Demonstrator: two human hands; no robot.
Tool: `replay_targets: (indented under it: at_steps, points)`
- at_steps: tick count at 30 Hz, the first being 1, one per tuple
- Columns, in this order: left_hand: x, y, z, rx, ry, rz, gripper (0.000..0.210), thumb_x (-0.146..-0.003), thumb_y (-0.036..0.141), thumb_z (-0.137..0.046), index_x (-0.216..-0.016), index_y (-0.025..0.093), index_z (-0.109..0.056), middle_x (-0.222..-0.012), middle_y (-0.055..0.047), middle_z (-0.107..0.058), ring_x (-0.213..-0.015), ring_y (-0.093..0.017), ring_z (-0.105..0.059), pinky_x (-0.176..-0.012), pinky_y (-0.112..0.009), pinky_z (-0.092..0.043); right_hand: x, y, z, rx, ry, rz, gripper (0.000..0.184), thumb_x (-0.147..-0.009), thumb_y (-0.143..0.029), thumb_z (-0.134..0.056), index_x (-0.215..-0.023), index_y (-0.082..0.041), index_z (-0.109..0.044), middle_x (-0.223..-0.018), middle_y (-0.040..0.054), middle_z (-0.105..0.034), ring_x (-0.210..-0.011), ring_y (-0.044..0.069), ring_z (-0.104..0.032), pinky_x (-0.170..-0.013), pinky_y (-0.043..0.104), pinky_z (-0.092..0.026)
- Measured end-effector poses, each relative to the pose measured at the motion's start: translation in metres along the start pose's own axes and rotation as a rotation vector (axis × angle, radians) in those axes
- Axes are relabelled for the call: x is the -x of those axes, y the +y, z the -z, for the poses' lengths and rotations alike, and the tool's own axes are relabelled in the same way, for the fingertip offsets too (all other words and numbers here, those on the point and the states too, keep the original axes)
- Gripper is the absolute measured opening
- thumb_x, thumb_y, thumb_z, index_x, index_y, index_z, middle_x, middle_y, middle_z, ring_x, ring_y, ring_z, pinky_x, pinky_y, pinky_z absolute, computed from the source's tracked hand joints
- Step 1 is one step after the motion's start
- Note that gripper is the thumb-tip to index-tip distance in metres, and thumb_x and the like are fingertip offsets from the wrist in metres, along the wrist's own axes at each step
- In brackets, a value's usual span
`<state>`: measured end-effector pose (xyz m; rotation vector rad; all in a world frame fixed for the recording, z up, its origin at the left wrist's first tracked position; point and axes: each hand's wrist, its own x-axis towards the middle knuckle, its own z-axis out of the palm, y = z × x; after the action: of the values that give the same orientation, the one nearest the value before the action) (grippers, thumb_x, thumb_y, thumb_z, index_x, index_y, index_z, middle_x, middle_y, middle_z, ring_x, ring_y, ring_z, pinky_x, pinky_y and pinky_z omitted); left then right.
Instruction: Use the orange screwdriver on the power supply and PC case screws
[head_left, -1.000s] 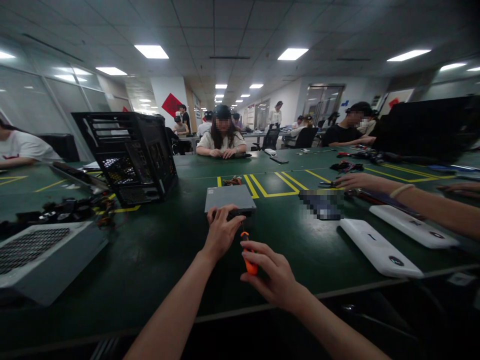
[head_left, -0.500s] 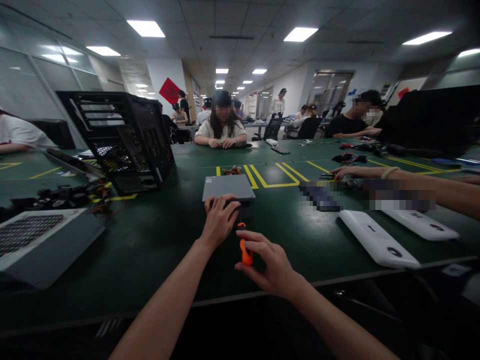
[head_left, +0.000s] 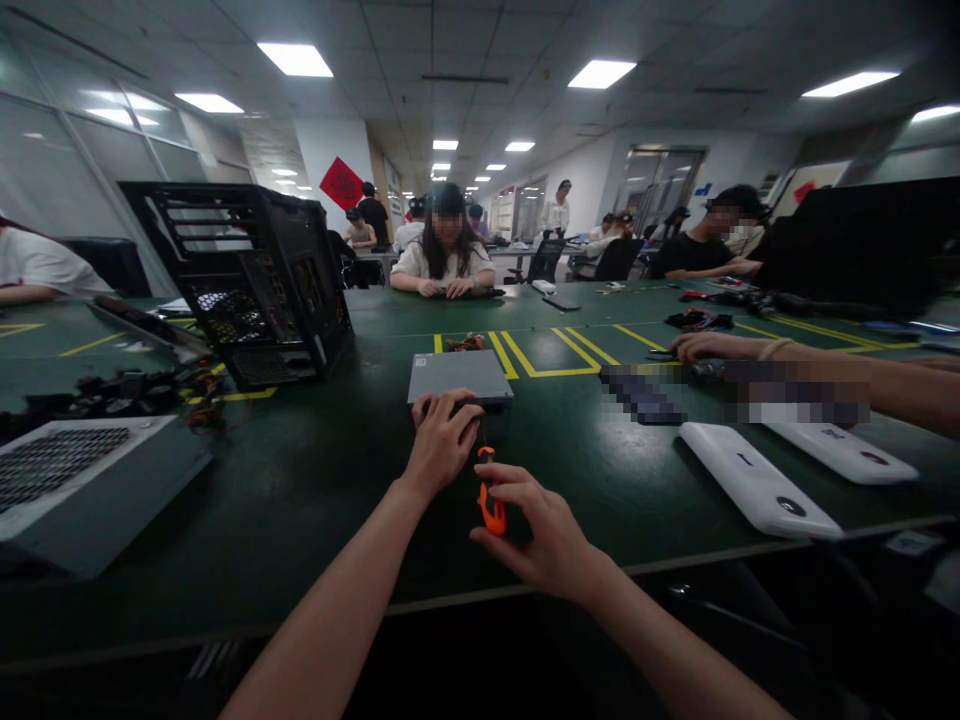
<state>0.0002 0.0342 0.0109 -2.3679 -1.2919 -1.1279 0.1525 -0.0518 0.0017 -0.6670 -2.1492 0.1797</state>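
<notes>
A grey computer power supply (head_left: 459, 374) lies on the green table in front of me, with a bundle of coloured cables (head_left: 466, 343) behind it. My left hand (head_left: 444, 440) grips its near side, with the fingers curled over the edge. Between my right hand (head_left: 534, 520)'s thumb and fingers is an orange-and-black screwdriver (head_left: 492, 505). Its thin shaft points away from me at the near face of the power supply, close to my left fingertips. The tip and whatever it touches are hidden.
A black computer case (head_left: 255, 290) stands at left, behind a larger grey power supply (head_left: 90, 490) with a mesh grille. To the right lie a pixelated dark object (head_left: 641, 395) and white devices (head_left: 757, 475). Another person's hand (head_left: 705, 345) reaches in there. A person (head_left: 442, 250) sits opposite.
The screwdriver handle has turned a little about its length, showing more of its black part. Both hands stay nearly where they were, and the power supply remains in place.
</notes>
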Motion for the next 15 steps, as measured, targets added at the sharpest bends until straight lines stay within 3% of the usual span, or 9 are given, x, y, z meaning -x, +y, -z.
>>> replay_targets:
  at_steps: [5,9,12,15]
  points:
    - [-0.0004,0.0001,0.0012,0.004,0.0,-0.008,0.018,-0.079,0.023,-0.045,-0.091,0.026,-0.057,-0.111,-0.002,-0.051,-0.105,-0.016,-0.043,-0.096,-0.037,-0.017,-0.0014,-0.0051,0.0036,0.102,-0.082,0.014,0.039,-0.079,-0.022,-0.046,-0.118,-0.02,-0.039,-0.122,0.0139,-0.038,-0.103,0.02,-0.048,-0.081,0.034,-0.043]
    - [-0.0002,0.0007,0.0028,0.009,0.002,-0.008,0.018,-0.079,0.023,-0.044,-0.092,0.025,-0.057,-0.111,-0.002,-0.051,-0.106,-0.016,-0.043,-0.096,-0.038,-0.017,0.0005,-0.0023,-0.0003,0.143,-0.064,0.034,0.033,-0.078,-0.025,-0.051,-0.109,-0.02,-0.043,-0.119,0.0135,-0.044,-0.095,0.018,-0.053,-0.075,0.03,-0.046]
    - [-0.0002,0.0012,0.0028,0.016,0.013,-0.005,0.019,-0.079,0.021,-0.043,-0.093,0.025,-0.055,-0.11,-0.002,-0.052,-0.105,-0.016,-0.043,-0.096,-0.037,-0.017,0.0,-0.002,0.0001,0.052,-0.042,0.001,0.035,-0.077,-0.027,-0.053,-0.108,-0.018,-0.038,-0.115,0.0135,-0.048,-0.1,0.018,-0.051,-0.077,0.03,-0.046]
    - [-0.0007,0.0008,0.0003,0.024,0.042,0.014,0.023,-0.079,0.016,-0.041,-0.098,0.023,-0.052,-0.108,-0.003,-0.053,-0.104,-0.015,-0.045,-0.096,-0.036,-0.019,-0.0019,-0.0053,0.0042,0.036,-0.08,0.0,0.04,-0.079,-0.023,-0.047,-0.116,-0.017,-0.035,-0.12,0.0149,-0.042,-0.109,0.019,-0.045,-0.083,0.033,-0.043]
